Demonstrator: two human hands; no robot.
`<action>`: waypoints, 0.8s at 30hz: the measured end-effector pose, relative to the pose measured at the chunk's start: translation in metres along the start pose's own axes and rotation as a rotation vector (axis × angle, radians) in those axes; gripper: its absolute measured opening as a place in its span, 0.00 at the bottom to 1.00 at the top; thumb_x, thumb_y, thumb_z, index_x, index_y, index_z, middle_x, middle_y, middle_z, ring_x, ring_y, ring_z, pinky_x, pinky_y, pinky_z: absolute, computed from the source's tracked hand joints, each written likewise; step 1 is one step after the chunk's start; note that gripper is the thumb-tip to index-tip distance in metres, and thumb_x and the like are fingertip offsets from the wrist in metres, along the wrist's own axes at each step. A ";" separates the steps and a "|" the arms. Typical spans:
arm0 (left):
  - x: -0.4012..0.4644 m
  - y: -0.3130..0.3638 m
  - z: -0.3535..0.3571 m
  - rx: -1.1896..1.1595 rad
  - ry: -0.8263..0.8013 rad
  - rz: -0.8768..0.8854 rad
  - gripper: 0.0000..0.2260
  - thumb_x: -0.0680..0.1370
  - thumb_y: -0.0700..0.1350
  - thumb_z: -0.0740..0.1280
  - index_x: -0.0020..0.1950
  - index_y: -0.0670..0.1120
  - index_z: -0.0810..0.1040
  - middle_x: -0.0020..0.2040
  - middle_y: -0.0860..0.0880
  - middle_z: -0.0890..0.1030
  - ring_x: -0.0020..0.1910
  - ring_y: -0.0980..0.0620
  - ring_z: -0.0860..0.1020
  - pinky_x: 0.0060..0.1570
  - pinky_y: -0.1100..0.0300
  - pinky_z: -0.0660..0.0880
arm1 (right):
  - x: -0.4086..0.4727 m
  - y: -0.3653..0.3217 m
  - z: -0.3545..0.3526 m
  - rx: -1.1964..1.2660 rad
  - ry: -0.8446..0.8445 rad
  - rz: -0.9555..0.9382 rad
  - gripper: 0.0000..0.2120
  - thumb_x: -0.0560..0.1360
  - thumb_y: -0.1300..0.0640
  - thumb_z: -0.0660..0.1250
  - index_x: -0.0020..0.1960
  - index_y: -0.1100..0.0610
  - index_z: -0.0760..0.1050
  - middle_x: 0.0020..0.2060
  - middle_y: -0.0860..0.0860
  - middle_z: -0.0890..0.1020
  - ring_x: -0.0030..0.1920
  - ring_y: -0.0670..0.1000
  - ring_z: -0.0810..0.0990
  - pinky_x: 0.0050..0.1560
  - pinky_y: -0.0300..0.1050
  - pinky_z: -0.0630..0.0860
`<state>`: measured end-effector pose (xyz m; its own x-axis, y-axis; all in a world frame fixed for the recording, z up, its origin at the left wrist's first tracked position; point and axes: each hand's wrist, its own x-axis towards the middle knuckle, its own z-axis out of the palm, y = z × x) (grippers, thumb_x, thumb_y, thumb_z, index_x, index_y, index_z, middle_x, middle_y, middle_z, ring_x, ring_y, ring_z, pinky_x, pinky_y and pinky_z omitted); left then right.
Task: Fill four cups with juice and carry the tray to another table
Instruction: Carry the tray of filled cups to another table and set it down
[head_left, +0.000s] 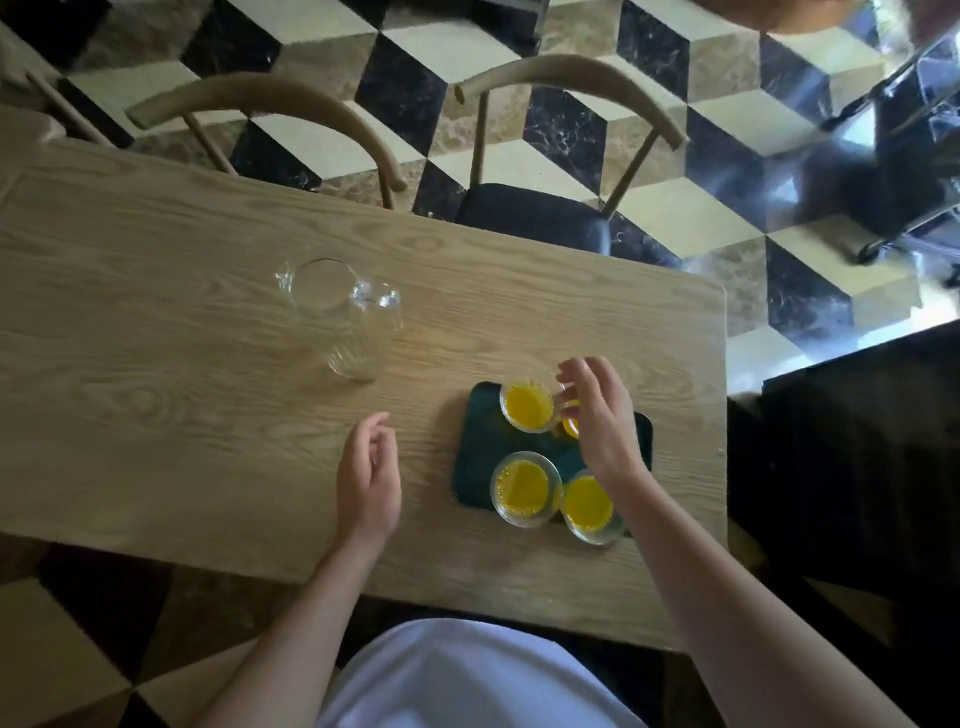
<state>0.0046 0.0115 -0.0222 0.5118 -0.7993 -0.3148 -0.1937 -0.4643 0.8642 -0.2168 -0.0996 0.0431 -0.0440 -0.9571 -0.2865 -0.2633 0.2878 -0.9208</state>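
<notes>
Juice is already sitting in all four cups on the dark green tray (475, 457), which is lying near the right end of the wooden table (182, 395) with its long axis running away from the person. The right hand (597, 421) is hovering directly over the tray's far right cup (570, 426), fingers spread and gripping nothing, and is hiding most of that cup. The left hand (369, 478) is hanging open just left of the tray, apart from its edge. Each hand is therefore nearer its own side, which suits a two-handed lift. The empty glass pitcher (337, 312) is standing well to the left.
</notes>
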 end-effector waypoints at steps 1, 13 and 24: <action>-0.005 0.000 0.008 0.060 -0.046 0.016 0.16 0.82 0.51 0.59 0.68 0.49 0.74 0.56 0.50 0.80 0.54 0.52 0.79 0.50 0.61 0.74 | -0.007 0.012 -0.013 -0.033 0.048 0.015 0.07 0.82 0.52 0.62 0.48 0.51 0.78 0.43 0.49 0.82 0.43 0.49 0.81 0.45 0.51 0.79; 0.017 0.027 0.069 0.798 -0.591 -0.134 0.21 0.82 0.48 0.64 0.75 0.48 0.69 0.67 0.44 0.78 0.59 0.46 0.78 0.55 0.52 0.75 | -0.029 0.126 -0.121 -0.493 0.072 0.557 0.21 0.77 0.60 0.58 0.71 0.56 0.70 0.67 0.58 0.70 0.67 0.59 0.71 0.69 0.61 0.70; 0.019 0.015 0.096 0.412 -0.411 -0.144 0.34 0.81 0.32 0.62 0.81 0.57 0.58 0.76 0.43 0.70 0.72 0.41 0.71 0.69 0.42 0.71 | -0.030 0.150 -0.125 -0.200 0.041 0.440 0.32 0.79 0.70 0.60 0.78 0.47 0.65 0.62 0.50 0.79 0.61 0.50 0.79 0.60 0.50 0.80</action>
<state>-0.0687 -0.0466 -0.0527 0.2075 -0.7610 -0.6147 -0.4972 -0.6232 0.6036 -0.3754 -0.0316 -0.0537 -0.2298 -0.7481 -0.6225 -0.3910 0.6567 -0.6449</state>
